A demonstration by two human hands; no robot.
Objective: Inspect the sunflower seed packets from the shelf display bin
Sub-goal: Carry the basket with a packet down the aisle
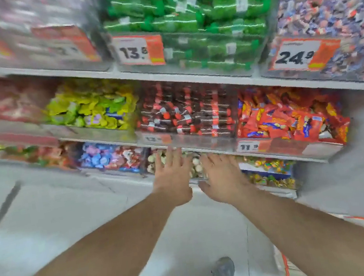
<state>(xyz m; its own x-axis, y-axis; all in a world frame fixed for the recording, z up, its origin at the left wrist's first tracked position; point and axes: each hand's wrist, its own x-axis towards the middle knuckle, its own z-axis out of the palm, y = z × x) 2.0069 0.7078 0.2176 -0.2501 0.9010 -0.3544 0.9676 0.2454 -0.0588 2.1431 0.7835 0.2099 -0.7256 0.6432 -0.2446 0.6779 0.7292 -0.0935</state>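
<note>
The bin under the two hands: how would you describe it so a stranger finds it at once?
Find the big green packets on top, then drop past the dark red-capped packs to the lowest shelf. The bin there holds small pale, whitish pieces, between blue-pink sweets and gold-wrapped ones.

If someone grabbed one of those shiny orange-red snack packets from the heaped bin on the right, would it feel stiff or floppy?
Probably floppy: the shiny orange-red snack packets lie crumpled at all angles. Their glossy film looks slippery. Being loosely heaped, neighbours would likely slide when one is pulled.
</note>
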